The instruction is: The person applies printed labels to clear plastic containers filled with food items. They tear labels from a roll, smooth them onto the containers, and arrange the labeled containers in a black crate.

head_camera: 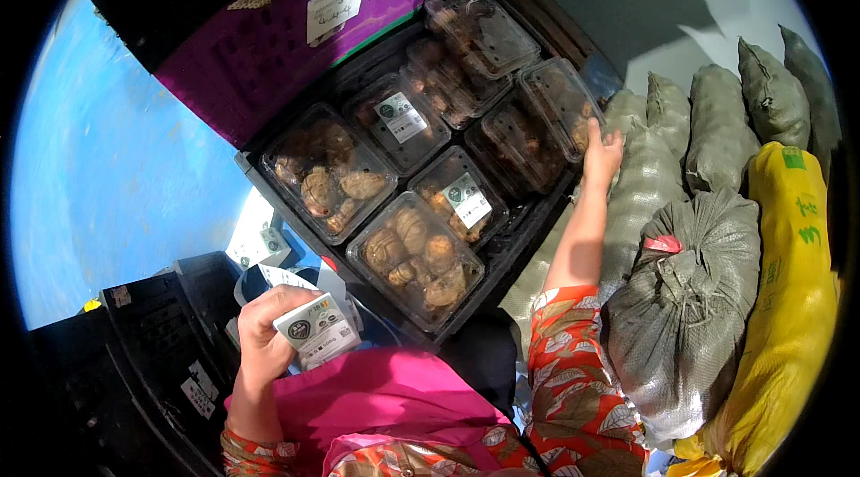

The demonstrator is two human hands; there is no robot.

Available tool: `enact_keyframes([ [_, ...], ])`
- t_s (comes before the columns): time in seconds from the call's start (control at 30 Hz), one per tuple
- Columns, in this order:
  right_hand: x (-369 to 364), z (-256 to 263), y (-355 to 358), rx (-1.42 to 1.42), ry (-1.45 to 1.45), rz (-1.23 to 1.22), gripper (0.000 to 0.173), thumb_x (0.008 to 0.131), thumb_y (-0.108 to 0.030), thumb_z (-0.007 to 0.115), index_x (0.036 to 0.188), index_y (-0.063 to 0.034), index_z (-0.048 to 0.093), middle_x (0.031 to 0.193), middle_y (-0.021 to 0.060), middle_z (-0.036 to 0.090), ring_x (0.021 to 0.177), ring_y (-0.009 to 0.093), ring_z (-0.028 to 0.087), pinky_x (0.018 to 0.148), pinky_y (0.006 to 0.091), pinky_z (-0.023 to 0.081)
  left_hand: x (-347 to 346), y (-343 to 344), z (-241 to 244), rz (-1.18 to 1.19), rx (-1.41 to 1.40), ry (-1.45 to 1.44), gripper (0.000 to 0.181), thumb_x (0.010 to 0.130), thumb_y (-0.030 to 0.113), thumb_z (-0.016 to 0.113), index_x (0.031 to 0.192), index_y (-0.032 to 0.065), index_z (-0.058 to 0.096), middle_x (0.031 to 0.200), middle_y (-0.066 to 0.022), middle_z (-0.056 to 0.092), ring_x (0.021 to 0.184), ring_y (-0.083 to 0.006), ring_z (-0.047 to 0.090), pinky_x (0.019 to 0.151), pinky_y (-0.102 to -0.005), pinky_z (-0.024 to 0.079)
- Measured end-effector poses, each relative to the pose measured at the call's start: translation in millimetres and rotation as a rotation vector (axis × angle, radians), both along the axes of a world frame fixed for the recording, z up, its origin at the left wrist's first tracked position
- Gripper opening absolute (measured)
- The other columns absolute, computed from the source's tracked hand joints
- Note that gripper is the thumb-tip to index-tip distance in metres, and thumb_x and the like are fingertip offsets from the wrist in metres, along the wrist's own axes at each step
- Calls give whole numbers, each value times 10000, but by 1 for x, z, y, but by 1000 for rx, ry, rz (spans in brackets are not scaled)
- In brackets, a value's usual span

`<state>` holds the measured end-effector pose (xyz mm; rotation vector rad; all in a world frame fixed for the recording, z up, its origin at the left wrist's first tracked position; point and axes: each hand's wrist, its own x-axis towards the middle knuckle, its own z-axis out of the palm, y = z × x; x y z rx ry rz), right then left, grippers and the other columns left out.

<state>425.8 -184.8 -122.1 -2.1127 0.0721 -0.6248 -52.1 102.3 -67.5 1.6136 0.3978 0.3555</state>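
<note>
My left hand (269, 329) pinches a strip of printed white-and-green labels (319, 332) near my body. At the crate's right side, my right hand (601, 151) grips the edge of a clear plastic box (561, 107), thumb over its lid. That box sits tilted, overlapping its neighbour. Several lidded boxes of brown, ringed tubers that look like taro lie in the black crate (537, 235). White labels are on two lids: one box in the middle (423, 148) and one nearer me (494, 222). No label shows on the front box (416, 262) or the left box (329, 171).
A purple crate wall (269, 67) with a paper sheet rises behind the boxes. Stuffed grey woven sacks (685, 316) and a yellow sack (786, 262) stand at the right. Black crates (148, 356) are at lower left. A label roll (252, 282) hangs beside the crate.
</note>
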Motion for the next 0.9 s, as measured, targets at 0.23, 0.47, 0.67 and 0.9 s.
enact_keyframes([
  [0.23, -1, 10, -5, 650, 553, 256, 493, 745, -324, 761, 1108, -64, 552, 1105, 54, 582, 922, 175, 560, 718, 350, 397, 0, 0, 5, -9, 54, 37, 190, 730, -40, 615, 910, -15, 671, 856, -107, 678, 793, -203, 649, 713, -287, 493],
  [0.47, -46, 16, 13, 933, 207, 267, 411, 777, -125, 709, 1118, -133, 480, 988, 52, 574, 900, 210, 571, 709, 361, 469, -2, 1, 3, -6, 40, 41, 210, 723, -54, 587, 913, -17, 670, 857, -109, 679, 787, -208, 649, 717, -288, 493],
  [0.67, -64, 19, -14, 958, 116, 301, 152, 821, -79, 600, 947, -30, 529, 966, 75, 559, 902, 220, 583, 779, 393, 519, -6, 2, 4, 0, 51, 14, 226, 720, -59, 583, 924, -17, 671, 859, -107, 678, 795, -196, 646, 712, -282, 488],
  [0.9, -109, 19, 14, 1199, 549, 461, 374, 912, -263, 481, 1165, 10, 525, 1158, 145, 601, 1060, 278, 583, 914, 456, 477, -3, 2, 0, -6, 2, 14, 234, 714, -58, 580, 925, -16, 673, 857, -104, 675, 787, -182, 641, 706, -276, 485],
])
